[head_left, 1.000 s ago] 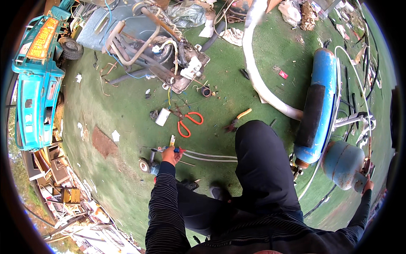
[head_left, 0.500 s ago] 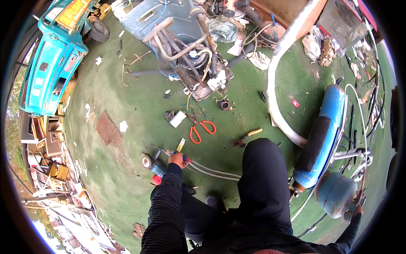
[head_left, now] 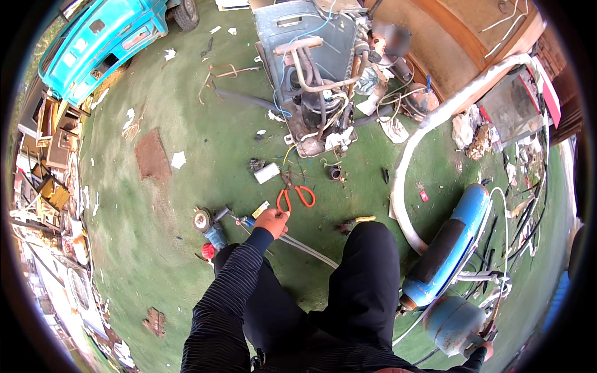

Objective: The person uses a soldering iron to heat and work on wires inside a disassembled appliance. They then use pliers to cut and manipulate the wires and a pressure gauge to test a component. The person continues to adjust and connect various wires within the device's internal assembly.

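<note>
My left hand [head_left: 272,222] is closed at the lower loop of the orange-handled scissors [head_left: 305,196], whose short blades point away from me. Just left of that hand lies a gas torch [head_left: 239,219] with a blue knob, and its grey hoses [head_left: 311,252] pass under the hand towards my knee. An angle grinder [head_left: 214,235] rests beyond the torch. At the lower right, my right hand [head_left: 488,349] grips the valve end of a squat, blue-grey gas bottle [head_left: 454,323]; its fingers are partly hidden. Beside it lies a long blue cylinder [head_left: 457,233] with a dark patch.
A dismantled compressor unit [head_left: 320,105] with bent pipes stands ahead. Yellow-handled pliers [head_left: 354,224], a white cylinder [head_left: 267,173] and a brown plate [head_left: 152,155] lie on the green floor. A thick white hose [head_left: 404,168] curves at right; a turquoise vehicle [head_left: 102,46] stands far left.
My left hand has let go of the torch and moved right to the scissors' handle. My right hand stays at the gas bottle. The whole view has shifted.
</note>
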The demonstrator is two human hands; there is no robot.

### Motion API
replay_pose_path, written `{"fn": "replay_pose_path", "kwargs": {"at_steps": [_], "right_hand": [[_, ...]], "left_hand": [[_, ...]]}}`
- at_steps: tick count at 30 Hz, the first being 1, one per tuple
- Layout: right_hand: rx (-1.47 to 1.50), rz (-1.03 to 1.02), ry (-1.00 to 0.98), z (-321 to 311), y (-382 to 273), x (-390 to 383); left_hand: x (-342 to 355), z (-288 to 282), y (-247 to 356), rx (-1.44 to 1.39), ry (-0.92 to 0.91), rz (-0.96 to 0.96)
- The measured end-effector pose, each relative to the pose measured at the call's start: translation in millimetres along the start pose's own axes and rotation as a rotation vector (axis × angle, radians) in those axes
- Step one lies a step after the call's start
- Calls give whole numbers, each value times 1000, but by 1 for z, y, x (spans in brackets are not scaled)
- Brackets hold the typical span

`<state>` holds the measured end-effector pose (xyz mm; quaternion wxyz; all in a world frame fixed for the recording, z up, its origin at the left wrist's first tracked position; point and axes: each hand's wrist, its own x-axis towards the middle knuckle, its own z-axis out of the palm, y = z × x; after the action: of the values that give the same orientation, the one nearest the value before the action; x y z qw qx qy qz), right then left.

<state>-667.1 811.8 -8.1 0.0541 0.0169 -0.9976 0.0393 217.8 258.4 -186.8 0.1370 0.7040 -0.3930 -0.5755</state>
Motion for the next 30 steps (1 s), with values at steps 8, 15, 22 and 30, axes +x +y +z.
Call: {"fn": "replay_pose_path", "kwargs": {"at_steps": [8, 15, 22, 30], "right_hand": [[-220, -158, 566, -39, -56, -54], [456, -787, 235, -28, -243, -199], [508, -1298, -452, -34, -349, -444], [575, -1567, -544, -40, -381, -534]], "left_hand": [[36, 11, -12, 273, 351, 87], [55, 7, -47, -413, 820, -670], [69, 10, -73, -594, 818, -736], [97, 9, -107, -991, 581, -565]]}}
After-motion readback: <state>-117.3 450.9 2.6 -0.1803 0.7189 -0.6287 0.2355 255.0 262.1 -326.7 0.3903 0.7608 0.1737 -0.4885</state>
